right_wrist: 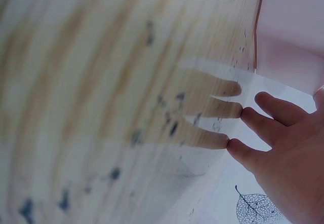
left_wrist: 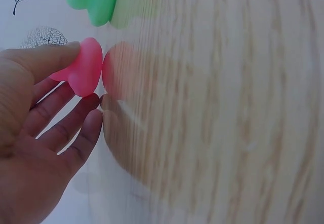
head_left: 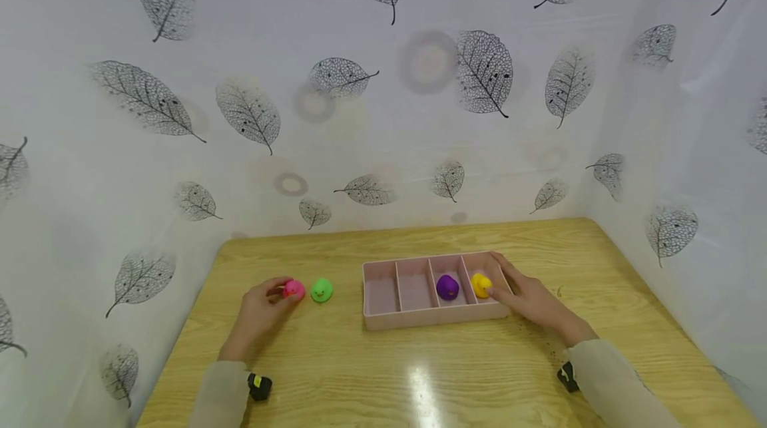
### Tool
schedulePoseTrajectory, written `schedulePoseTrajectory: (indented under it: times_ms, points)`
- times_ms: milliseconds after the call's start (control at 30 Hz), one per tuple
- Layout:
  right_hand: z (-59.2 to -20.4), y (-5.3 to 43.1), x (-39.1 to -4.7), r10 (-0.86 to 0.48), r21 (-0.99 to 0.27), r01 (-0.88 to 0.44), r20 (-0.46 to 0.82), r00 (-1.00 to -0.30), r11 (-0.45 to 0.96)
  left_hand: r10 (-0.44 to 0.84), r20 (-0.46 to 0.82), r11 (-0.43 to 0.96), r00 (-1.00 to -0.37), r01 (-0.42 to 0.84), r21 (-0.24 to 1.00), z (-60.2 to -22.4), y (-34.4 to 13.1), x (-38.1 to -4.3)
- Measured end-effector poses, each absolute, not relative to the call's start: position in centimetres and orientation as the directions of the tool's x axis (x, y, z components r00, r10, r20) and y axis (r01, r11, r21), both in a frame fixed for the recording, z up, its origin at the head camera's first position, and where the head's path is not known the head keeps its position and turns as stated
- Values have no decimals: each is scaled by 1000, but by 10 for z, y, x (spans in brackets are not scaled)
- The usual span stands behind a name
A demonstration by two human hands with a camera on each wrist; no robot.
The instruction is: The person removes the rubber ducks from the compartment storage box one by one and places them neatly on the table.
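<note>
A pink rubber duck (head_left: 293, 290) is pinched between the thumb and fingers of my left hand (head_left: 263, 308), low at the tabletop. Close to its right sits a green rubber duck (head_left: 321, 291). My right hand (head_left: 533, 298) holds the right end of a pale pink divided box (head_left: 413, 319). Its thumb reaches over the wall beside a yellow rubber duck (head_left: 481, 285) in the rightmost compartment, while the other fingers lie outside, with some fingertips (right_wrist: 238, 145) at the table. A purple rubber duck (head_left: 447, 287) occupies the compartment just left of the yellow one.
Wood-grain table (head_left: 359, 375) lies under everything, with dark specks near my right hand. A white leaf-printed curtain (head_left: 383, 135) encloses the back and both sides. Black wrist devices show beside the left sleeve (head_left: 220, 391) and the right sleeve (head_left: 617, 381).
</note>
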State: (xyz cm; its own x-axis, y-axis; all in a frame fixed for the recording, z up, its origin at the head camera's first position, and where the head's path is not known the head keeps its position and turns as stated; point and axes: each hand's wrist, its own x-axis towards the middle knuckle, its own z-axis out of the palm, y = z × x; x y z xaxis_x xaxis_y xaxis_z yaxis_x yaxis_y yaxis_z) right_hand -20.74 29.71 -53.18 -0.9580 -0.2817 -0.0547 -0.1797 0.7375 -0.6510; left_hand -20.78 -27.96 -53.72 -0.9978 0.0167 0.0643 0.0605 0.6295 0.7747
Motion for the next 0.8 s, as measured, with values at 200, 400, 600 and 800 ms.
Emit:
schedulePoseTrajectory:
  times_ms: [200, 400, 600, 800]
  points:
    - [-532, 297, -207, -286, -658, -185, -48, -957, 730, 10, 32, 635, -999, 31, 772, -536, -279, -207]
    - [-532, 297, -206, -281, -657, -181, -49, -958, 731, 18, 52, 659, -998, 51, 750, -540, -281, -208]
    - [-532, 296, -206, -275, -655, -170, -59, -960, 736, 20, 66, 674, -998, 62, 736, -542, -281, -208]
    - [-531, 295, -206, -269, -650, -171, -53, -962, 741, 26, 86, 684, -996, 80, 725, -541, -280, -208]
